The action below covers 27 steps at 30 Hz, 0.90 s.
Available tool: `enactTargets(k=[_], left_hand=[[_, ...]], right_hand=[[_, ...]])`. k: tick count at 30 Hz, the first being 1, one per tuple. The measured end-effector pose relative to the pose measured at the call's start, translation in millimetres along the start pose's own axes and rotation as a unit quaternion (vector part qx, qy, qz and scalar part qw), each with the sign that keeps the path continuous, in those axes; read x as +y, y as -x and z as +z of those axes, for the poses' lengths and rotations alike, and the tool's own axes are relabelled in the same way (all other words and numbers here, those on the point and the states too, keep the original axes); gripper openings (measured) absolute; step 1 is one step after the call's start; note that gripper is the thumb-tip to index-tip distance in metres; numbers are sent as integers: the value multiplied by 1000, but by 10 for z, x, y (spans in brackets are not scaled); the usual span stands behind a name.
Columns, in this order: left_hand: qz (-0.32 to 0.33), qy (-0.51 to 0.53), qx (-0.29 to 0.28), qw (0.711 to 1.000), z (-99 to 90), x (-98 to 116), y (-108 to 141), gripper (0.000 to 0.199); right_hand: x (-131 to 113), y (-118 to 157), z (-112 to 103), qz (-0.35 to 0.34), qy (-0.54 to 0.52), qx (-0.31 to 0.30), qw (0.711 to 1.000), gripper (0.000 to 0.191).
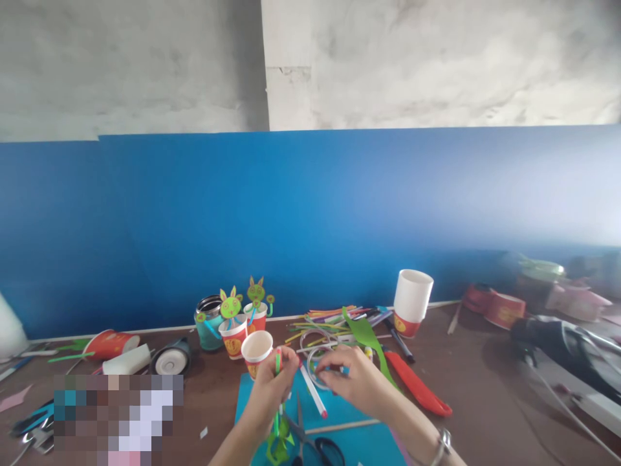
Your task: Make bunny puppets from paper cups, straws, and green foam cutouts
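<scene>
My left hand (277,378) has its fingers closed around a green straw (277,421), whose lower part hangs near green paper pieces (280,448). Just right of it, my right hand (347,372) is raised over the blue sheet (361,446) with fingers curled; whether anything is between its fingertips is too small to tell. Between the hands lie a white marker with a red end (314,389) and clear tape rolls (317,366). Dark-handled scissors (310,443) rest on the sheet below. A small paper cup (257,347) stands behind my left hand.
Two cups with green rabbit figures (233,336) stand by a teal container (208,336). Colourful sticks (330,317), green paper (365,333), a red case (417,385) and stacked white cups (412,301) lie or stand rightward. A tipped red cup (112,344) is left; a black bag-like object (567,353) is right.
</scene>
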<state>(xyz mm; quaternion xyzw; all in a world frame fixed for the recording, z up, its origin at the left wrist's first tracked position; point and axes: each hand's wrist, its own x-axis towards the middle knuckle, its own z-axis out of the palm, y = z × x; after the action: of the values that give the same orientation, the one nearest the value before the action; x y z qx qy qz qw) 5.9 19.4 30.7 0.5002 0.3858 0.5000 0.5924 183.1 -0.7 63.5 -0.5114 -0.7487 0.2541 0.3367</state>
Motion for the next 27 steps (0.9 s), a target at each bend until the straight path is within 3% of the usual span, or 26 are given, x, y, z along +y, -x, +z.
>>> enactTargets(k=[4,7,9,13,18,20,24,27], left_hand=[[-2,-4,29,1000,-24,-23,-22,49],[26,-48,-39,998,-8,-51,-1,58],[49,-86,-63,993,19,-60,17,53],[88,-188,-11,978,53,-40,36,25],[117,-211,21,970,0,-2,22,27],[119,-202,27,972,-17,7,21,28],[117,-197,25,973,-14,7,37,32],[104,-196,19,975,-3,-12,49,34]], right_hand=[[25,-19,6,2,-11,21,1000,17],[-7,-23,20,-4,20,23,1000,16],[-40,-19,30,-11,41,18,999,16],[-95,8,30,3,75,23,997,15],[-35,28,-8,-7,-20,-44,999,29],[22,21,-20,-14,-31,-41,999,36],[75,8,-27,-14,85,23,996,37],[50,8,-22,-4,135,25,990,30]])
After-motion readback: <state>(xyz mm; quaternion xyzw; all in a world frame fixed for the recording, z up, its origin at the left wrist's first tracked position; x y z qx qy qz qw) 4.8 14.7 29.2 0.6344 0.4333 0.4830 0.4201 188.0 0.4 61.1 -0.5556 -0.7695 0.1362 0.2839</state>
